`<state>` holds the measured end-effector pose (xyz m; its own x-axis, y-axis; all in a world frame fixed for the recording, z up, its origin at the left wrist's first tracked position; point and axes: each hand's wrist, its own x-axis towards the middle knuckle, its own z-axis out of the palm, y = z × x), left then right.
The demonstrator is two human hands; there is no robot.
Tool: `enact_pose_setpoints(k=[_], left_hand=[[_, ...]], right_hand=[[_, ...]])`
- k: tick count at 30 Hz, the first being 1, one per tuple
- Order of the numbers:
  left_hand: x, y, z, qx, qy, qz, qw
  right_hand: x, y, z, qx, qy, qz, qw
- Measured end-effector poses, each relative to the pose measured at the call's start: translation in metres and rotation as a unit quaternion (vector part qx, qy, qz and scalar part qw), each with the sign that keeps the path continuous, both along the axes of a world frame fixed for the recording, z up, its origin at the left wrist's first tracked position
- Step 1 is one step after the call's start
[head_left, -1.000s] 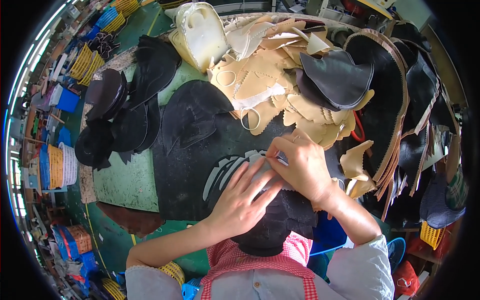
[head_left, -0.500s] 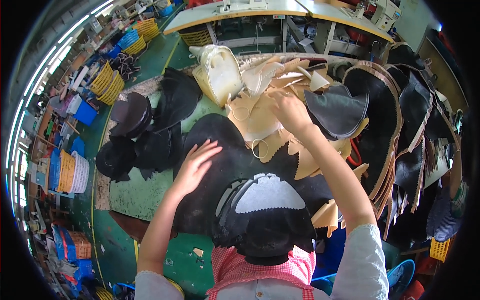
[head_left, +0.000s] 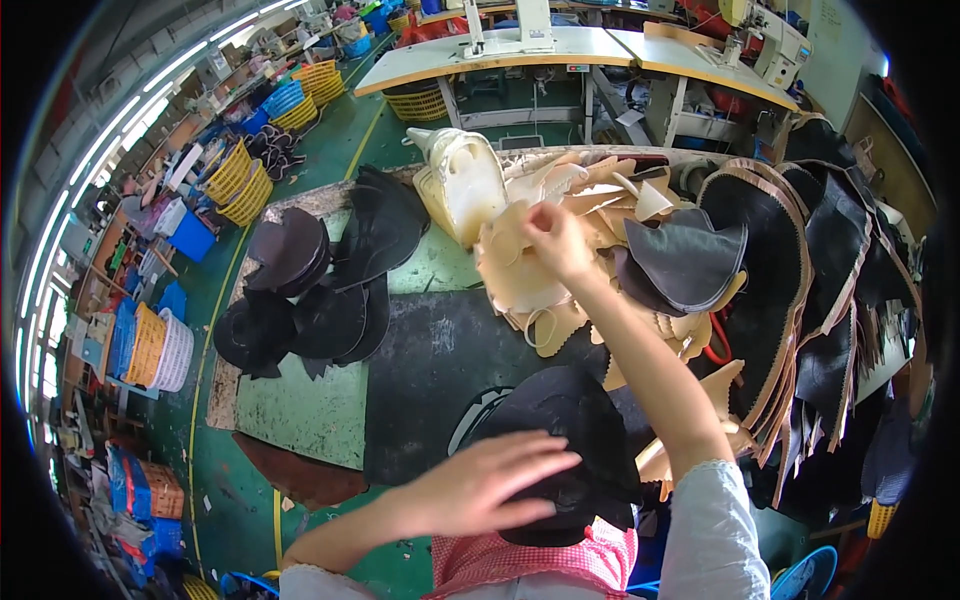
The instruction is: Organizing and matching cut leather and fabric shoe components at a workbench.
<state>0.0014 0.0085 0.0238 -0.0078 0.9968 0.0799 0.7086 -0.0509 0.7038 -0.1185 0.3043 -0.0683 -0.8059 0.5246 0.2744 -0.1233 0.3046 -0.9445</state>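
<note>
My left hand (head_left: 490, 488), fingers stretched and apart, lies over a stack of black leather-like cut pieces (head_left: 560, 410) at the table's near edge, against my apron. Whether its palm touches the top piece I cannot tell. My right hand (head_left: 558, 238) is raised over beige cut pieces (head_left: 520, 275), its fingertips pinched together. What they hold, if anything, is too small to make out. Just below that hand, a pale rubber band (head_left: 541, 328) rests on the beige pieces. A dark, curved piece (head_left: 690, 255) lies to the right of my right hand.
Small stacks of black pieces (head_left: 335, 320) sit at the table's left. A whitish, yellowed plastic container (head_left: 465, 185) stands at the back. Large black pieces with zigzag edges (head_left: 765, 290) hang over the right side. Beyond is a bench with sewing machines (head_left: 520, 50).
My left hand has moved right and toward me, from the dark table surface to the stack. The rounded black piece it was on now tops the stack. My right hand's fingers have drawn together.
</note>
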Motion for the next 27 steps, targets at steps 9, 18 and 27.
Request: enact_pose_setpoints(k=[9,18,27], left_hand=[[-0.115,0.104,-0.055,0.255,-0.044,0.32,0.911],[-0.122,0.173,-0.078,0.014,-0.083,0.237,0.968],[-0.083,0.185,-0.07,0.112,-0.065,0.258,0.958]], right_hand=[[0.07,0.001,0.052,-0.07,0.174,-0.028,0.982],[0.113,0.03,0.05,-0.278,0.235,0.011,0.931],[0.107,0.017,0.043,-0.43,0.299,-0.007,0.852]])
